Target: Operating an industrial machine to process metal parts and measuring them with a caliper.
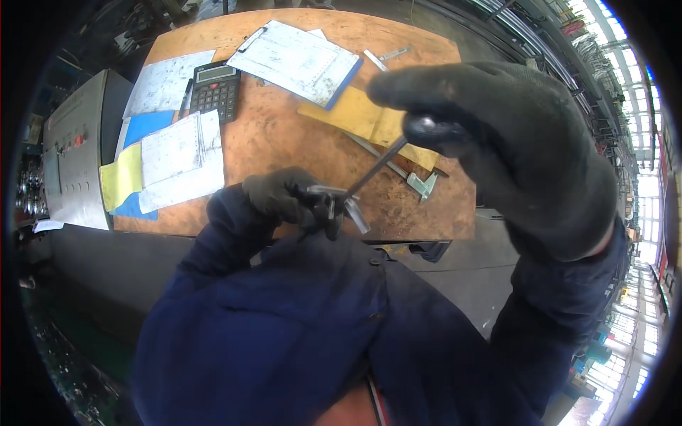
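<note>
Close in front of my chest, my gloved left hand (280,195) holds a small shiny metal part (356,215) with flat, angled pieces. My right hand (522,135), in a dark work glove, is raised over the right side of the table and looks large in the view. Its fingers are closed round the end of a slim dark rod-shaped tool (378,167). This tool slants down to the left, and its tip reaches the metal part. The glove hides most of the tool's grip, so its exact kind cannot be made out.
On the worn wooden table (263,149) lie a clipboard (295,60), a calculator (215,92), loose papers (181,153), a yellow envelope (348,113), a vernier caliper (420,186) and a smaller measuring tool (387,57). A grey control box (85,149) stands at the left.
</note>
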Demonstrator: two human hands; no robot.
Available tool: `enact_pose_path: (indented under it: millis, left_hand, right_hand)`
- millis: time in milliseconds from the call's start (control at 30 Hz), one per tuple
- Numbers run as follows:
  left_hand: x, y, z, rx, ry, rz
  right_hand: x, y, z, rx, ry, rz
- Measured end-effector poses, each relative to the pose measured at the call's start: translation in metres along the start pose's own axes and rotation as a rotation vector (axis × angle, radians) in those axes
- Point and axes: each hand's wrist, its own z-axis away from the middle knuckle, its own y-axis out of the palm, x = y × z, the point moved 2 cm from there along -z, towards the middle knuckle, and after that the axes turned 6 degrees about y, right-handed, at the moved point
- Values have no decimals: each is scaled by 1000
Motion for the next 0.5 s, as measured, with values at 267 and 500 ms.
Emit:
enact_pose_path:
  millis: [267,500]
  left_hand:
    - [0,0,11,-178,7,-151]
    - [-19,6,4,-508,13,-210]
  right_hand:
    - [-2,39,-5,-33,43,186]
    - [-3,93,13,23,48,192]
